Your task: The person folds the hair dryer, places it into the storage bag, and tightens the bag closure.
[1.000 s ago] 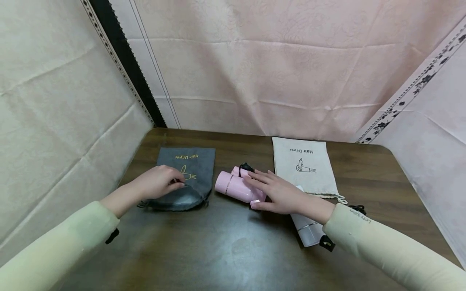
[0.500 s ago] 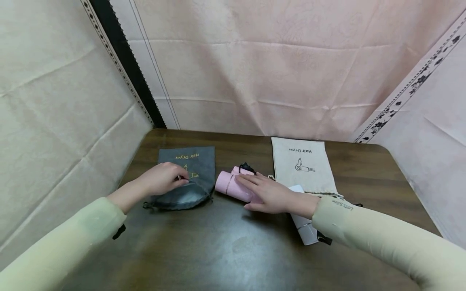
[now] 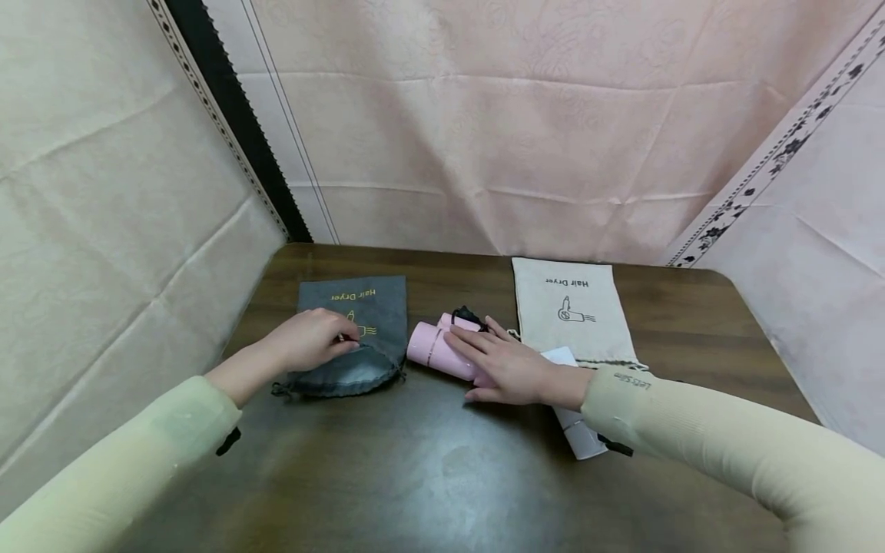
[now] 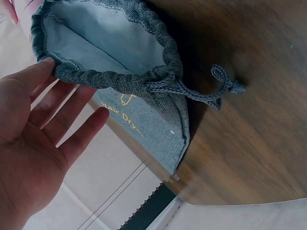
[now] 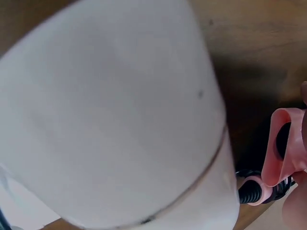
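At the mouth of the dark grey drawstring bag [image 3: 353, 290], my left hand [image 3: 304, 342] pinches the rim between thumb and fingers. The bag's mouth gapes, and its pale inner lining [image 4: 108, 36] shows in the left wrist view. My right hand [image 3: 512, 369] lies over a pink hair dryer [image 3: 442, 353], holding it with the thumb on the near side and the fingers across the top. A flat pink nozzle [image 5: 285, 143] shows in the right wrist view, with only parts of the fingers visible. Beneath my right wrist lies a white hair dryer [image 3: 577, 430], partly hidden.
A cream drawstring bag [image 3: 574, 311] printed "Hair Dryer" lies flat at the back right of the brown wooden table [image 3: 442, 476]. A black cord [image 3: 466, 313] is bundled beside the pink dryer. Patterned cloth [image 3: 484, 130] hangs behind the table.
My right hand has shifted left and settled further over the pink dryer, its forearm swinging inward. The left hand has moved slightly right with the bag's rim.
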`<state>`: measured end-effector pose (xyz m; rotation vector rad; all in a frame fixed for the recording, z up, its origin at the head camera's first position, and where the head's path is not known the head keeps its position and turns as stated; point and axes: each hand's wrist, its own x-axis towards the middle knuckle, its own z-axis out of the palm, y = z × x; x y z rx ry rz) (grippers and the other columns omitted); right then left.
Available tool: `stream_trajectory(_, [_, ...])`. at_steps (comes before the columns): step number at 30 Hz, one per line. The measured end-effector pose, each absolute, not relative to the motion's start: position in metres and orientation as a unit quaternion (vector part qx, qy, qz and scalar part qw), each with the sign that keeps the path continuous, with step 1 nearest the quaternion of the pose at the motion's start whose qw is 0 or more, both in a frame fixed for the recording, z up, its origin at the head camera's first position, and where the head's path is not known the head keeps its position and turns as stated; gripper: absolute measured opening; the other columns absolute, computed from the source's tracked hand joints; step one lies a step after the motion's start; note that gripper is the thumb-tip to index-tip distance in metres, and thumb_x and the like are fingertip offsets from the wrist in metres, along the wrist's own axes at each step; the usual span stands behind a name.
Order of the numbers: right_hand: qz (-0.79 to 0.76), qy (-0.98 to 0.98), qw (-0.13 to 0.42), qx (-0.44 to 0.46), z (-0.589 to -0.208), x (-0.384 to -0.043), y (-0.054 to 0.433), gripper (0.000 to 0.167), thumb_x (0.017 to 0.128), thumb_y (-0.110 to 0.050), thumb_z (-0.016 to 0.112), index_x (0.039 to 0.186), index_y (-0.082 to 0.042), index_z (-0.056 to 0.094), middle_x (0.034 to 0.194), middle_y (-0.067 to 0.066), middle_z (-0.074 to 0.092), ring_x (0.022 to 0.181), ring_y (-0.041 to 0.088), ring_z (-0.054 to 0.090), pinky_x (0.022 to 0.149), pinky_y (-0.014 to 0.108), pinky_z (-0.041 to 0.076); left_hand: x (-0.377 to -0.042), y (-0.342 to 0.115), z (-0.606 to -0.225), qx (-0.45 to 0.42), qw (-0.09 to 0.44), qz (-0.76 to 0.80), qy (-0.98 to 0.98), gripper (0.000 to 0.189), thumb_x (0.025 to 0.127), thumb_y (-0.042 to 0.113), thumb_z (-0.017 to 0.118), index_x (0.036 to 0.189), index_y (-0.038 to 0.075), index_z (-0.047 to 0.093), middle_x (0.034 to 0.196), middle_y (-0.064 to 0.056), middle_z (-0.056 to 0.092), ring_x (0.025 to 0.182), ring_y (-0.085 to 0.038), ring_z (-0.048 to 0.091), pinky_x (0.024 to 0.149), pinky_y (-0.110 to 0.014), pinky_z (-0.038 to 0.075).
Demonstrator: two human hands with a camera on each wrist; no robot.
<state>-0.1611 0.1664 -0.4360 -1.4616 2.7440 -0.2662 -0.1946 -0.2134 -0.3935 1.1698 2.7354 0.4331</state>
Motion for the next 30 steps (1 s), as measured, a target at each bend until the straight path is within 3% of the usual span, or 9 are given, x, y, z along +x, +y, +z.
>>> stream_trajectory(8, [-0.078,0.874,-0.001,-0.480,-0.442,-0.168,0.161,0.094,0.101,-0.047,0.073,0.168,-0.002,0.027,0.171,0.019,0.034,0.159,0.032,0.033,0.127,0.066,0.021,-0.193,-0.212,-0.395,0.390,0.069,0.143,0.907,0.010,0.102,0.011,0.073,0.092,0.015,0.074,0.090,0.007,0.072,0.069,-0.002,0.056,0.062,-0.031,0.049])
stream_trajectory(19, [-0.068,0.872,-0.035,-0.483,-0.449,-0.174,0.155,0.096,0.097,-0.047,0.078,0.167,-0.001,0.030,0.166,0.022,0.042,0.154,0.034,0.041,0.126,0.064,0.025,-0.193,-0.212,-0.400,0.391,0.062,0.138,0.908,0.004,0.101,0.011,0.074,0.099,0.012,0.078,0.097,0.003,0.076,0.080,-0.009,0.069,0.070,-0.037,0.058])
stream_trajectory(30, [-0.067,0.856,-0.041,-0.512,-0.449,-0.181,0.156,0.088,0.098,-0.030,0.079,0.166,-0.001,0.031,0.163,0.021,0.046,0.142,0.041,0.052,0.120,0.052,0.042,-0.190,-0.212,-0.399,0.391,0.066,0.132,0.909,0.006,0.102,0.012,0.074,0.103,0.011,0.080,0.100,-0.001,0.077,0.084,-0.015,0.072,0.073,-0.039,0.060])
